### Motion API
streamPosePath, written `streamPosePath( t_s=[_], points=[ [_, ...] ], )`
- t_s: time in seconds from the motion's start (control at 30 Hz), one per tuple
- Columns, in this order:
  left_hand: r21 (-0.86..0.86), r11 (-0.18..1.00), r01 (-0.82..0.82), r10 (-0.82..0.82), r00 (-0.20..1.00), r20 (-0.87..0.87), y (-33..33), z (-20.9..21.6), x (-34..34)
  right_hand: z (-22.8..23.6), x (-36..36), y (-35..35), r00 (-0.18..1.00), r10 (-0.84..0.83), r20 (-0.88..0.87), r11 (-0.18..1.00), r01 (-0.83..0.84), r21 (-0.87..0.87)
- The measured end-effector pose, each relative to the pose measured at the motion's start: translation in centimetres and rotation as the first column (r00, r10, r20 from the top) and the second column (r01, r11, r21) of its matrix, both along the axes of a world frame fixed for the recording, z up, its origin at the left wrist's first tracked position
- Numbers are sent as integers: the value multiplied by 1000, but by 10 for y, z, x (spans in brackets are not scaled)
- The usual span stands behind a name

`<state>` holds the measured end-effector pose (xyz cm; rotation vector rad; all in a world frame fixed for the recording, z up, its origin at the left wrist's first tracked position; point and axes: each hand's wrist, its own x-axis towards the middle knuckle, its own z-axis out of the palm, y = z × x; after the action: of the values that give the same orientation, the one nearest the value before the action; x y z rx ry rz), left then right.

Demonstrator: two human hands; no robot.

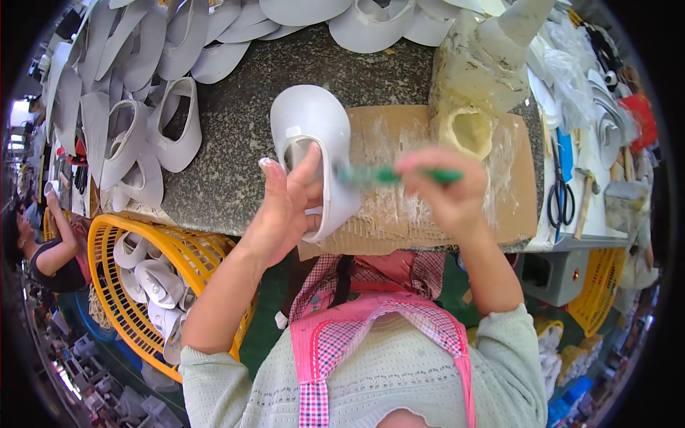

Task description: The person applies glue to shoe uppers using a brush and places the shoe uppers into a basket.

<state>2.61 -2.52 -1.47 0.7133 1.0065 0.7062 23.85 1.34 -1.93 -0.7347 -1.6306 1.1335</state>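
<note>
A white shoe upper point(312, 110) is held by my left hand point(278, 214), whose fingers reach into its foot opening while the thumb stays outside. Between the fingers of my right hand point(453, 192) is a green-handled brush point(389, 175), smeared by motion. The brush's head meets the right side of the upper; its bristles are too blurred to make out. Below lies a cardboard sheet point(510, 164) streaked with dried whitish residue. Just beyond my right hand stands a yellowed, crusted plastic container point(474, 78) with a round opening facing me.
White shoe uppers point(175, 128) are piled along the left and far sides of the speckled stone tabletop point(235, 135). A yellow basket point(153, 225) at lower left contains more uppers. Black-handled scissors point(561, 203) lie at the right. Another person point(53, 246) sits at far left.
</note>
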Motion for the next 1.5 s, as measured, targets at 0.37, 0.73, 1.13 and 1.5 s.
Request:
streamPosePath(
  t_s=[0.37,0.73,1.13,1.5],
  points=[
    [40,991,-124,122,991,56,-4,-1,-6,4,-6,-6,975,190,113,954,-211,211],
    [0,965,-263,262,960,98,12,8,10,0,36,-29,1000,6,-11,983,-3,186],
    [543,680,493,201,586,-785,29,41,8,8,127,2,883,-468,25,807,416,418],
    [463,422,779,101,467,-878,14,12,16,-12,101,-31,884,-397,-247,918,381,-112]
  ],
)
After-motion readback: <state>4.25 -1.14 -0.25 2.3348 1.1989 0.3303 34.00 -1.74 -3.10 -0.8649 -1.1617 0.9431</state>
